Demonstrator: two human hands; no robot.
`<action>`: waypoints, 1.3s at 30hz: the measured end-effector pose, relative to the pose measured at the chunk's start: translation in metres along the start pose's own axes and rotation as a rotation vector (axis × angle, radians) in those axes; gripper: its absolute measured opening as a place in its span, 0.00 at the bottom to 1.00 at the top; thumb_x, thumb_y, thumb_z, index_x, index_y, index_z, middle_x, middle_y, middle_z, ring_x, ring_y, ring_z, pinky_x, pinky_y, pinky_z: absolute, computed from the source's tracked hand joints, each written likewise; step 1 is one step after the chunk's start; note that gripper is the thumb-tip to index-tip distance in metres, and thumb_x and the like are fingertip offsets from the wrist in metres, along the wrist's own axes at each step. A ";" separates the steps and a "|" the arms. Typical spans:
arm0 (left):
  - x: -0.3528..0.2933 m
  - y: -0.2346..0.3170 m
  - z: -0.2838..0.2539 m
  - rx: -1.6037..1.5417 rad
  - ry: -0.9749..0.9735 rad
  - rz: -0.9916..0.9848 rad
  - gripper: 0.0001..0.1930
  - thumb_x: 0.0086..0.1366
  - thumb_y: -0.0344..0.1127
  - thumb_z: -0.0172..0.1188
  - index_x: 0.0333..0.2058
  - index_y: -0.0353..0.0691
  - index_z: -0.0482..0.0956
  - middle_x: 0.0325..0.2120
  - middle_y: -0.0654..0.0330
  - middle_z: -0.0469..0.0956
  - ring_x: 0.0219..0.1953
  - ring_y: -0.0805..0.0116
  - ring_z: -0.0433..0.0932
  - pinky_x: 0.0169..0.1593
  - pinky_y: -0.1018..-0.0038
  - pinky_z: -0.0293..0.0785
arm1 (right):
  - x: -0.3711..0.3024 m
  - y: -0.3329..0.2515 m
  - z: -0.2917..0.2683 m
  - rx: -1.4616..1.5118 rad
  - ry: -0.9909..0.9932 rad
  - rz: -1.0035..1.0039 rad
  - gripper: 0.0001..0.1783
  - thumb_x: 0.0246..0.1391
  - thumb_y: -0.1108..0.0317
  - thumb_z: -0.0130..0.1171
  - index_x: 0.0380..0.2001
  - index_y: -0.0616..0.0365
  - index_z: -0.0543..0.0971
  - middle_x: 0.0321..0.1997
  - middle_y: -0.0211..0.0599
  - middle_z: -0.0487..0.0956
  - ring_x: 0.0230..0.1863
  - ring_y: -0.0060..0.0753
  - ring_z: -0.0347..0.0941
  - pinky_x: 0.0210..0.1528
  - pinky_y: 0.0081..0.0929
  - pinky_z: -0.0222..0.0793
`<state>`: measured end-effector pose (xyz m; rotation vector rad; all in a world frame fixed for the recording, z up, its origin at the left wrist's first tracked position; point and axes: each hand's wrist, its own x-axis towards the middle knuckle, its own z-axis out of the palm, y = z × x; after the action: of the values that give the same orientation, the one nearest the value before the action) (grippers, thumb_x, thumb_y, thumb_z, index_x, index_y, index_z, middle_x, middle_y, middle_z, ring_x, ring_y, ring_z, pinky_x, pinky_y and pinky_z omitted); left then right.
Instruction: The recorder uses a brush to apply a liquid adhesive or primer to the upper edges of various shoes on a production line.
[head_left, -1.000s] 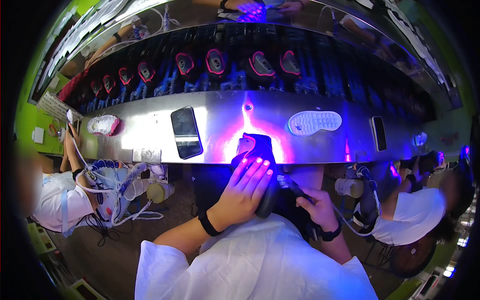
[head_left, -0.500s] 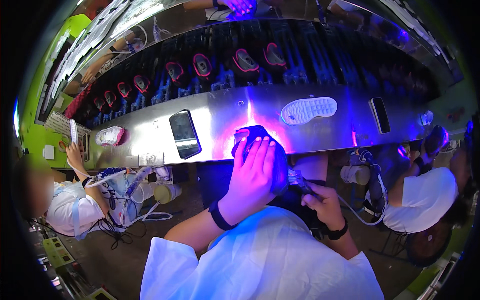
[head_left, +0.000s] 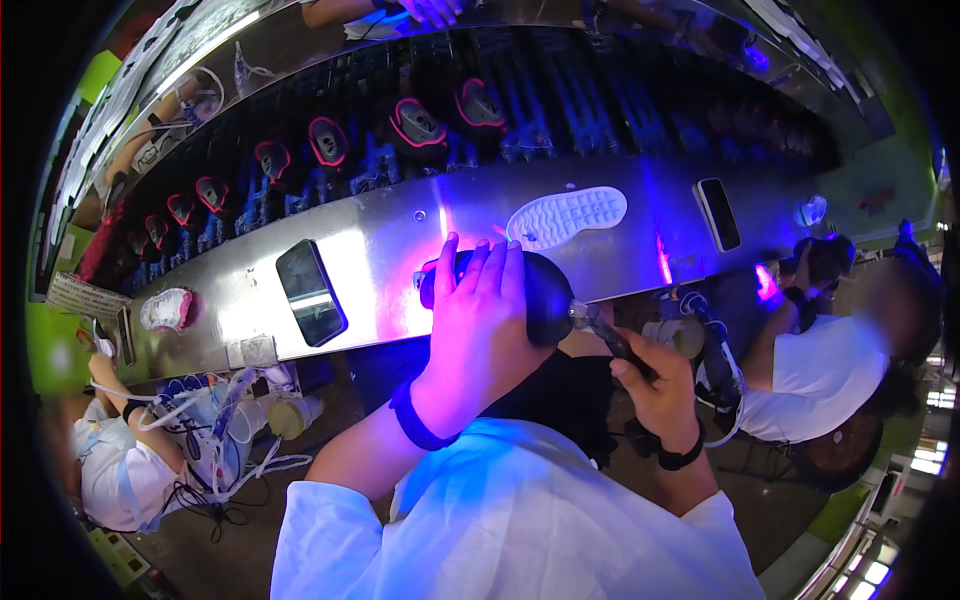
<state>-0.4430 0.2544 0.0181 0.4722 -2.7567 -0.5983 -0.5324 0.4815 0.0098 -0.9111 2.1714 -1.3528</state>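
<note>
A dark shoe upper (head_left: 550, 298), rounded and bathed in violet light, is held at the bench's front edge. My left hand (head_left: 478, 315) lies across it, fingers stretched over its far side and gripping it; the thumb is hidden. In my right hand (head_left: 660, 385) is a brush (head_left: 618, 343) with a dark handle, its pale tip touching the right end of the upper. A white shoe sole (head_left: 567, 216) rests tread up on the metal bench, just beyond the upper.
On the metal bench (head_left: 230, 265) lie a phone (head_left: 311, 294) to the left and another phone (head_left: 717, 215) to the right. Behind runs a dark rack with several pink-rimmed shoe uppers (head_left: 418, 122). Co-workers sit at both sides, near tubs (head_left: 296, 417) and hoses.
The view has turned, so the bench things sit further left. The upper in my left hand is tilted differently, showing more of its rounded dark end; the brush remains against it.
</note>
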 end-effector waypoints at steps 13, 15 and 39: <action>0.029 -0.046 -0.013 -0.143 -0.033 -0.054 0.46 0.48 0.46 0.75 0.63 0.31 0.67 0.54 0.44 0.77 0.56 0.45 0.77 0.66 0.47 0.62 | 0.067 0.028 0.026 -0.046 0.083 -0.147 0.18 0.59 0.71 0.65 0.52 0.65 0.81 0.32 0.36 0.81 0.33 0.27 0.76 0.40 0.24 0.71; 0.023 -0.056 -0.024 0.006 -0.157 0.013 0.49 0.51 0.40 0.74 0.70 0.41 0.60 0.51 0.47 0.77 0.53 0.46 0.78 0.59 0.53 0.72 | 0.059 0.040 0.033 0.111 0.047 0.007 0.19 0.61 0.70 0.64 0.53 0.66 0.80 0.33 0.34 0.81 0.34 0.25 0.75 0.40 0.23 0.71; -0.018 -0.045 -0.029 -1.025 -0.568 -0.129 0.49 0.50 0.37 0.81 0.68 0.36 0.63 0.56 0.58 0.78 0.57 0.67 0.77 0.63 0.66 0.72 | 0.066 0.018 -0.028 0.273 -0.370 0.172 0.20 0.60 0.72 0.65 0.55 0.65 0.79 0.39 0.33 0.83 0.40 0.21 0.75 0.49 0.25 0.72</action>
<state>-0.4055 0.2125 0.0204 0.2323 -2.3757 -2.2597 -0.6024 0.4571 0.0052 -0.7767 1.6978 -1.2450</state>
